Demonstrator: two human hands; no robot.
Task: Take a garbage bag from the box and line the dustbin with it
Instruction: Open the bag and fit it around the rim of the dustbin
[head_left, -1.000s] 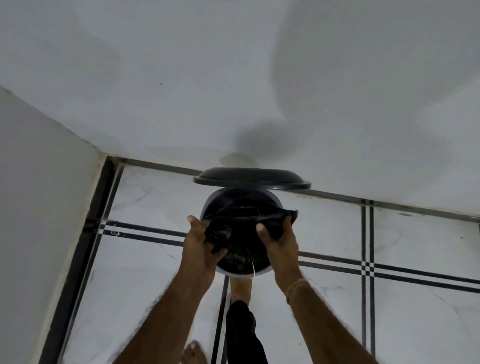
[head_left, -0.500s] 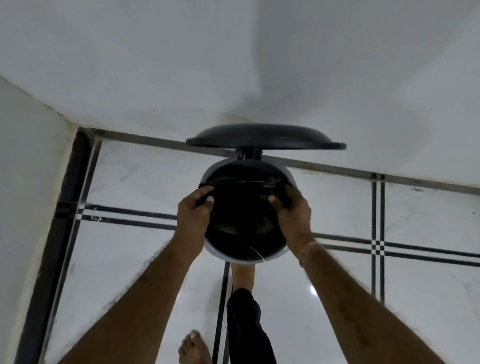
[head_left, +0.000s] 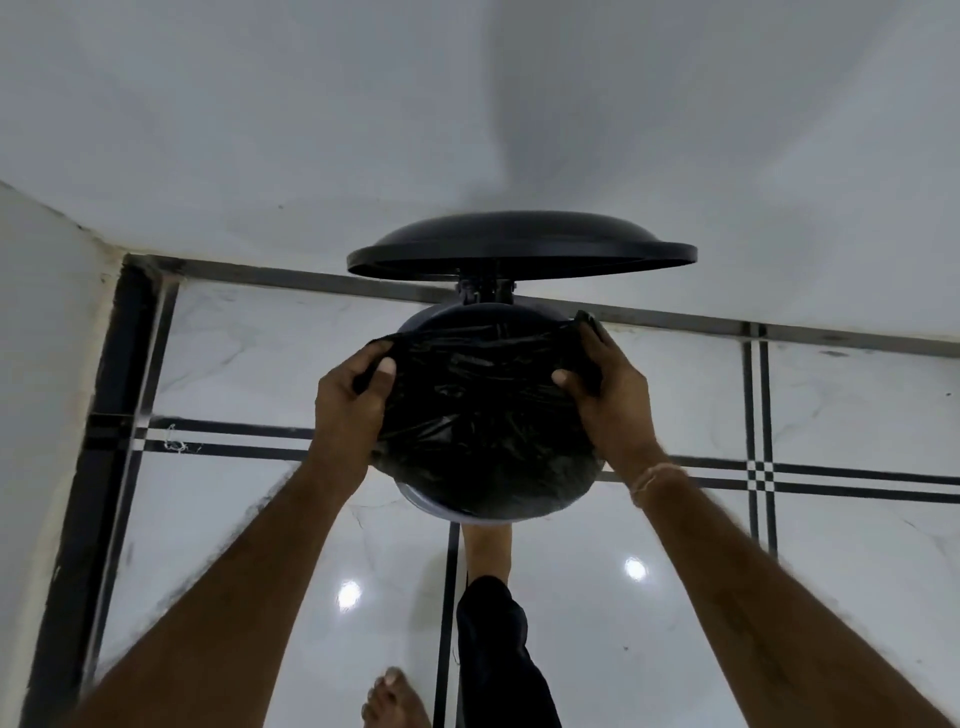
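Note:
A round pedal dustbin (head_left: 415, 501) stands on the floor against the wall, its black lid (head_left: 519, 249) raised. A black garbage bag (head_left: 483, 415) is spread across the bin's mouth. The bag's near edge is folded over the front rim. My left hand (head_left: 348, 410) grips the bag's edge at the left of the rim. My right hand (head_left: 608, 400) grips the edge at the right, pulling it outward past the rim. The bin's inside is hidden by the bag. No box is in view.
White marble floor tiles (head_left: 260, 519) with black stripes surround the bin. White walls (head_left: 260, 130) meet in a corner at the left. My foot (head_left: 485, 545) rests at the bin's pedal side, and my other bare foot (head_left: 395, 701) is nearer.
The head camera has come closer to the bin. Both hands have stretched the bag's mouth wider and moved toward the back of the rim, and the bag now covers the front rim.

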